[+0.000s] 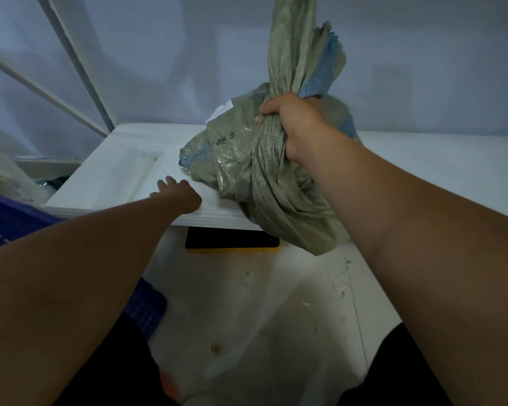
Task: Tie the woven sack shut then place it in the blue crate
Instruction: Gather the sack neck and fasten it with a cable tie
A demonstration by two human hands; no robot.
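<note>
Dim, bluish light; soft shadows fall on the wall (188,54). Wide-angle lens bends the edges, and the picture is slightly blurred.

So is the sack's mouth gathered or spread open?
Gathered: the right hand grips the woven sack by its twisted neck. Knotted, cannot tell.

A bare storage room: white bench (437,159), blue crate (4,221), scuffed pale floor (276,303).

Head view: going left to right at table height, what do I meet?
In order: blue crate → left hand, resting on the white table edge → woven sack, its twisted neck gripped by the right hand.
</note>
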